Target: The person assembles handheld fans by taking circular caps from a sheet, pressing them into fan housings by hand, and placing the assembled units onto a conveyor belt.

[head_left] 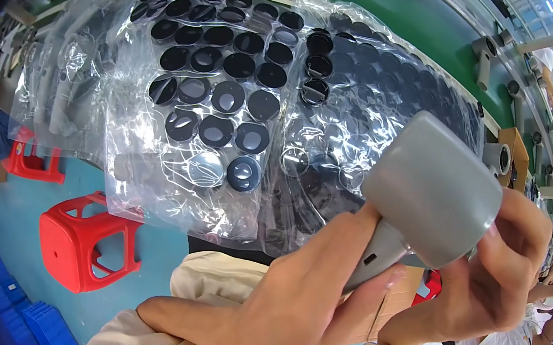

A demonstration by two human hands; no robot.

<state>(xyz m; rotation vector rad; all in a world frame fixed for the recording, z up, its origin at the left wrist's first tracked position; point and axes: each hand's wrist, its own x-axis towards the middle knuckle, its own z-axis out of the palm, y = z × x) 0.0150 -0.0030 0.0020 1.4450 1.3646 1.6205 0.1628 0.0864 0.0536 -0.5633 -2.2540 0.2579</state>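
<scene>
Grey plastic housing (429, 191) held up near face, over bagged black caps (224, 95). Left hand (300, 302) closed round narrow neck; right hand (506, 268) pinching wide rim. Advise firm, steady two-handed grip while turning part.

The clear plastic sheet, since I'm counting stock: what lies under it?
Under the clear plastic sheet lie rows of round black caps. Those at right blur under glare, and the grey part hides some.

Clear plastic bags (144, 120) of black round caps (227, 96) cover the green table (410, 22); red stool (83, 243) below.
</scene>
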